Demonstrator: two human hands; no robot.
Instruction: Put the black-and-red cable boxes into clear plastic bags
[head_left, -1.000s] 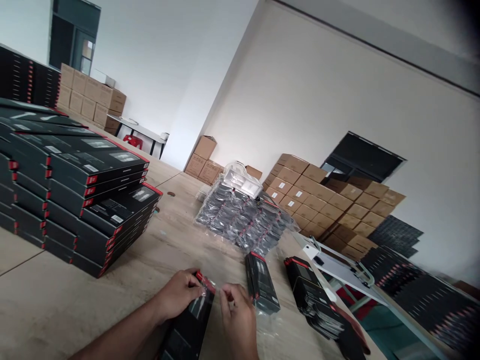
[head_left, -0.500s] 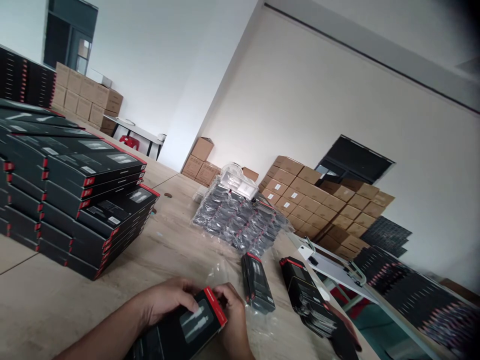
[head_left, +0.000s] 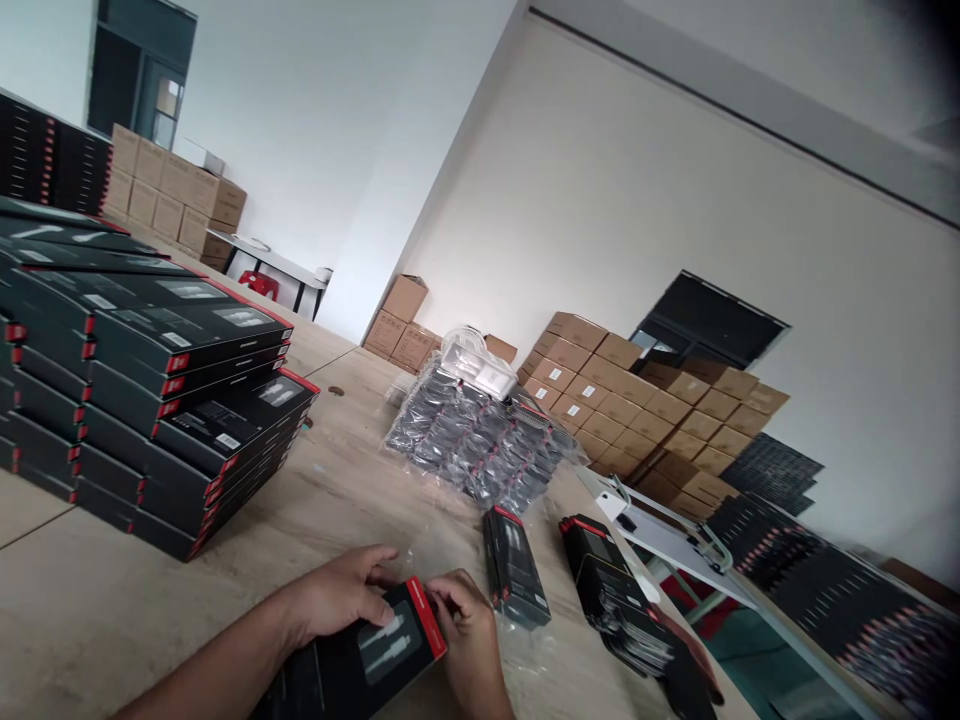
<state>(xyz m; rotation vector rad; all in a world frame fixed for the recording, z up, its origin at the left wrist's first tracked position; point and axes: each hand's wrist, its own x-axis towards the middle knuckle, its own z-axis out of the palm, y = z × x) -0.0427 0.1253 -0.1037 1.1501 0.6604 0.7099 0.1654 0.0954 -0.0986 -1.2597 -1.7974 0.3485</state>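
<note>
A black cable box (head_left: 352, 665) with a red end and a picture of white cable plugs is tilted up just above the table's near edge. My left hand (head_left: 341, 597) grips it from the left, thumb on the printed front and index finger stretched past the top edge. At the red end, my right hand (head_left: 466, 625) is closed with fingertips pinched against the box; what lies between them is partly hidden. Right of my hands lies another small stack of cable boxes (head_left: 516, 565), with clear plastic film (head_left: 525, 645) around it.
A tall stack of black boxes (head_left: 217, 400) stands at the left. Plastic-wrapped boxes (head_left: 480, 440) lie further back, a clear plastic tray (head_left: 476, 365) on top. Flat box sleeves (head_left: 611, 580) are at the right. Brown cartons (head_left: 622, 385) line the wall beyond the table (head_left: 352, 480).
The box has shifted slightly left and down. My left index finger has straightened over its top edge. My right fingers have moved a little and now pinch at the red end.
</note>
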